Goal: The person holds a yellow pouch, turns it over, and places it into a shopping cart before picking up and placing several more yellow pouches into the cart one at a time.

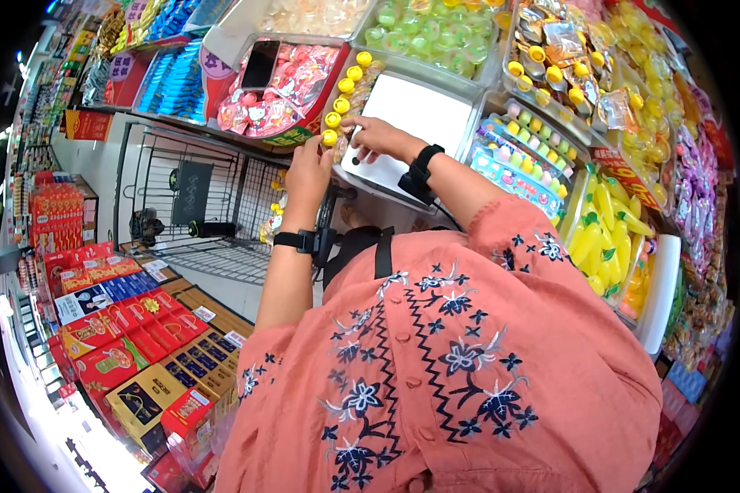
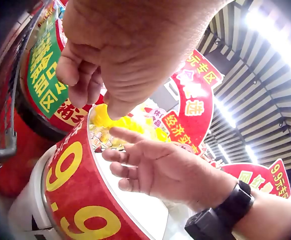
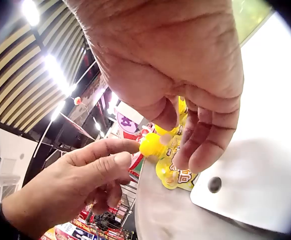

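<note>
In the head view, a row of yellow-capped packets (image 1: 331, 120) lies along the left side of a white board (image 1: 411, 111). My left hand (image 1: 307, 179) is at the lowest cap; the right wrist view shows its extended index fingertip touching a yellow cap (image 3: 151, 145), with the thumb just below and the other fingers bent. Above the packets, my right hand (image 1: 380, 140) reaches in from the right, fingers loosely bent. Its fingertips rest at a printed yellow packet (image 3: 171, 172), and the exact contact is hidden. The left wrist view shows both hands beside the yellow caps.
Bins of pink packets (image 1: 304, 70), green jelly cups (image 1: 427, 37) and yellow banana-shaped packs (image 1: 604, 230) surround the board. A dark phone (image 1: 261, 64) lies on the pink packets. A wire cart (image 1: 181, 164) stands at the left, beyond red boxed goods (image 1: 119, 329).
</note>
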### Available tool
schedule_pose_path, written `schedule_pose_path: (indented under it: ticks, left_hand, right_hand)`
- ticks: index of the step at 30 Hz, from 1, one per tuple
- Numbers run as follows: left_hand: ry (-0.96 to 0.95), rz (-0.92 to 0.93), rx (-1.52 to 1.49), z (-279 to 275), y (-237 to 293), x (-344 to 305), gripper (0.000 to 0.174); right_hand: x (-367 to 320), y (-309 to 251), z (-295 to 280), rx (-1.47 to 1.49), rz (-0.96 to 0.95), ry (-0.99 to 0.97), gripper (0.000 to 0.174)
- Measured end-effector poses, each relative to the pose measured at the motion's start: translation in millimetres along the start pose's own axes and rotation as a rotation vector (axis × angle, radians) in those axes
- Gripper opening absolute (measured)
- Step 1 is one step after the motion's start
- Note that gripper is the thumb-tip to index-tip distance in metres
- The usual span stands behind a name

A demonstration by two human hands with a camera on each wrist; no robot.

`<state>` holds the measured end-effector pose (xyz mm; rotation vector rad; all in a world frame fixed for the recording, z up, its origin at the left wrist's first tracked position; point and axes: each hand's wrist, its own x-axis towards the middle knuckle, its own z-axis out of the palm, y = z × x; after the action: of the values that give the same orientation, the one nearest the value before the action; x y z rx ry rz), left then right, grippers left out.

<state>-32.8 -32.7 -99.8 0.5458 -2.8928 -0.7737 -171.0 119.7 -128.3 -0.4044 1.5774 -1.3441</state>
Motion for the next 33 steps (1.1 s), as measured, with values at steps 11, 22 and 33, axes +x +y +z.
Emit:
schedule_pose_path:
  ticks: [11, 22, 33]
  left_hand:
    - [0.116, -0.082, -0.085, -34.5, -15.7, -34.0, 0.048]
    - [0.122, -0.430, -0.237, -44.9, -56.0, -134.2, 0.046]
    - [0.088, -0.450, -0.269, -24.4, -108.8, -158.0, 0.047]
  right_hand:
    - [-11.1, 20.5, -11.4, -0.169, 0.083, -0.017, 0.046]
    - [1.7, 24.0, 18.3, -0.201, 0.095, -0.141, 0.053]
    - [2.7, 24.1, 25.2, -0.298, 0.126, -0.084, 0.057]
